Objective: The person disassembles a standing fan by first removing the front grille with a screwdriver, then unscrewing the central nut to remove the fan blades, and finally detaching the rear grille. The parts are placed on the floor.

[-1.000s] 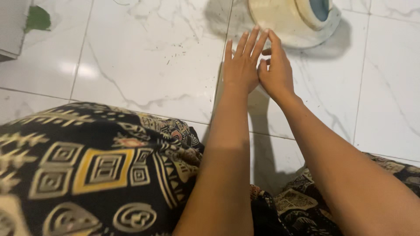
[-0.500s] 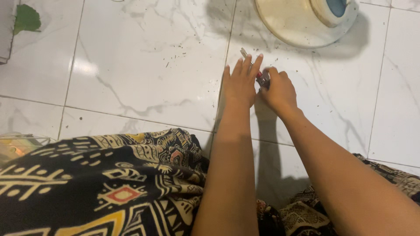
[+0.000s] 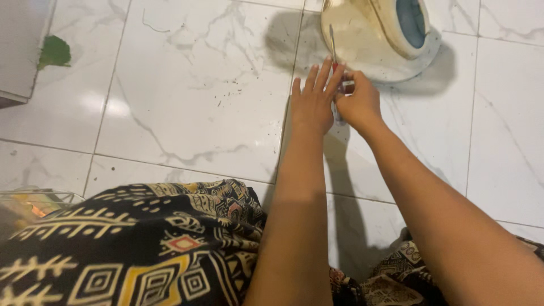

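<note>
Over floor: right hand (image 3: 357,102) gripping screwdriver (image 3: 335,62), left hand (image 3: 311,99) flat.

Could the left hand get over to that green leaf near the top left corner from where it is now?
Probably yes. Between the left hand and the green leaf lies only bare white floor tile, with nothing blocking. Still, the leaf sits far off to the side, so the person might have to lean.
</note>
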